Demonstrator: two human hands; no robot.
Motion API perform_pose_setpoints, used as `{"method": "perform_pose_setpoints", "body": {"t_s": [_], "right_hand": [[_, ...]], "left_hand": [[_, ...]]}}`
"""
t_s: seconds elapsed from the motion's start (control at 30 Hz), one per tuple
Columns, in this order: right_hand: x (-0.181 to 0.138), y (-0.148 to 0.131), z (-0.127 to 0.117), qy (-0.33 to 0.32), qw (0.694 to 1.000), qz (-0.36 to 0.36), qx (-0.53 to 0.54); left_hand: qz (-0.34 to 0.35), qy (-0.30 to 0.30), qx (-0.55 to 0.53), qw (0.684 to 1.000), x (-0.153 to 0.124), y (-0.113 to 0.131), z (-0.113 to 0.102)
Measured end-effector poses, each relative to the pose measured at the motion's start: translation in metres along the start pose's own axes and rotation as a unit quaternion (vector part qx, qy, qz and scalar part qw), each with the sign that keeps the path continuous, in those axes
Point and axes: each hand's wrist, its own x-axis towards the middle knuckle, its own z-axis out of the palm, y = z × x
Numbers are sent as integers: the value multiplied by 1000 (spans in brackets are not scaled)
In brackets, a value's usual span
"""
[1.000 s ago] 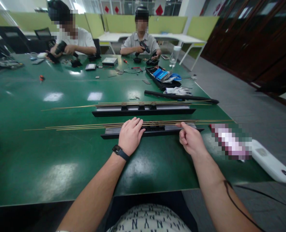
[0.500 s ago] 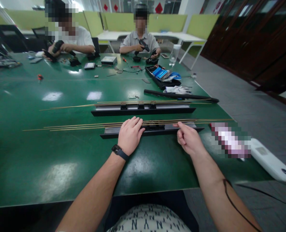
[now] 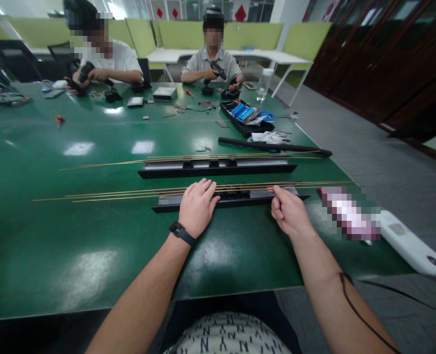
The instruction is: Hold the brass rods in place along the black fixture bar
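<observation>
1. Left hand (image 3: 198,207): flat, ungripped, resting over rods (image 3: 129,192) and rail (image 3: 240,201).
2. Right hand (image 3: 289,209): fingertips apparently pinching one rod.
3. Progress: rods lie along rail, beneath left hand — whether any is fixed, cannot tell.

Moderate, slightly dim indoor light leaves whitish glare patches on the glossy green counter (image 3: 129,250), while dark cabinets (image 3: 358,64) sink into shadow, wide-angle stretching bends the margins, and coarse pixelation obscures a pinkish object (image 3: 350,214).
</observation>
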Motion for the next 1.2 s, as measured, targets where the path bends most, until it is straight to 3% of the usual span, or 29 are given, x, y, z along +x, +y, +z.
{"method": "perform_pose_setpoints", "body": {"t_s": [0.2, 0.43, 0.67, 0.93, 1.2], "right_hand": [[-2, 0, 4, -26, 999, 16, -14], [1, -2, -2, 23, 1000, 3, 15], [-2, 2, 5, -38, 999, 18, -17], [3, 0, -3, 13, 1000, 0, 22], [-2, 2, 4, -38, 999, 14, -9]], "left_hand": [[1, -2, 1, 1000, 0, 0, 0], [1, -3, 3, 1000, 0, 0, 0], [3, -2, 6, 1000, 0, 0, 1], [1, -1, 9, 1000, 0, 0, 1], [5, 4, 9, 1000, 1, 1, 0]]}}
